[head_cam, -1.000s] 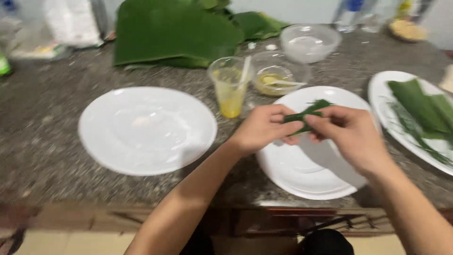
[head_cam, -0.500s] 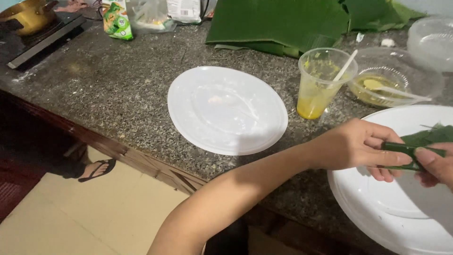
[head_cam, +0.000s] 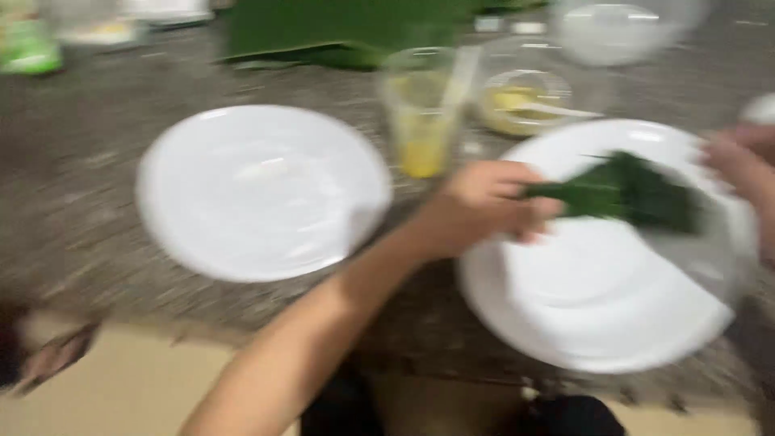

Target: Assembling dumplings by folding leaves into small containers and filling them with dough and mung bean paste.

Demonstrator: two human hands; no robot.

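1. The left hand [head_cam: 484, 206] has its fingers [head_cam: 537, 211] closed around the narrow end of a folded green leaf piece [head_cam: 622, 194], pinching it just above the right-hand white plate [head_cam: 597, 315].

2. The leaf's long axis runs roughly level, from the left hand out toward the right; it widens as it goes, so the broad end is the one farthest from the gripping fingers.

3. The right hand [head_cam: 743, 161] sits at the picture's edge, just beside that broad end. The frame is badly smeared, so I cannot tell whether its fingers are touching the leaf or merely close, nor whether they are open or closed.

4. So the left hand is clearly the one in charge of the leaf, with the right hand near the free end.

5. A second, bare white plate [head_cam: 262, 190] lies on the stone worktop [head_cam: 73, 186] to the left, well apart from the leaf.

6. Behind the hands stand a clear plastic cup with yellow liquid [head_cam: 424, 113] and a small bowl [head_cam: 525, 101], both beyond the plates.
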